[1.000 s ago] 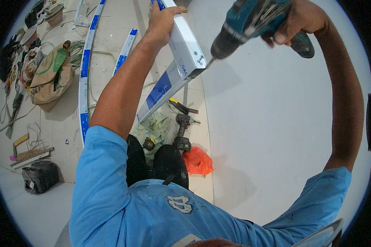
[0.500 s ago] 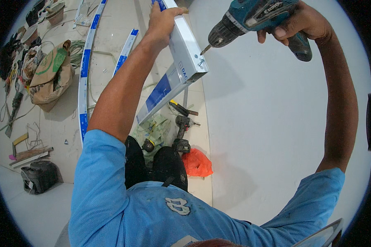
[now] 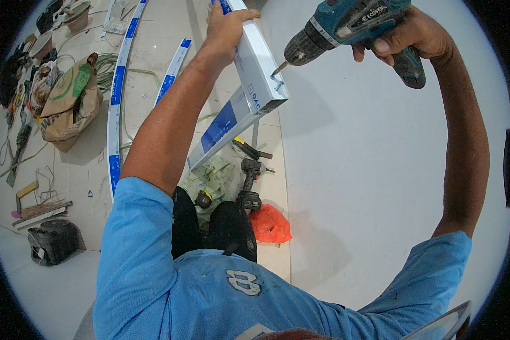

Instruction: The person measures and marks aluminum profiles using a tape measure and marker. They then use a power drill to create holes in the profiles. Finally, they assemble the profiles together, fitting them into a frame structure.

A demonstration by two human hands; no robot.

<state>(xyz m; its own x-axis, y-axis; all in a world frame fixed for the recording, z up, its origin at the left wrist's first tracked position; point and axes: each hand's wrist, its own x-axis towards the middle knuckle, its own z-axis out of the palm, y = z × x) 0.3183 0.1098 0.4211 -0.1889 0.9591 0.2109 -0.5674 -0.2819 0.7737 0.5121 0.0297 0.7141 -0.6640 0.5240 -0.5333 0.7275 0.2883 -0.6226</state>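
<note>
Teal drill (image 3: 354, 25) at far right, long axis pointing left and nearward, bit (image 3: 280, 67) now over the near end of the white frame (image 3: 255, 59), earlier at its right edge, right hand (image 3: 420, 35) clamped round the drill's handle (image 3: 409, 67), left hand (image 3: 224, 33) clamped on the frame.

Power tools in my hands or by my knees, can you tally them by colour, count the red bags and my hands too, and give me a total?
Teal drill, in the right hand: 1
Black driver, lying by the red bag: 1
Red bag: 1
Hands, with the left hand on the white bar: 2
Total: 5
</note>
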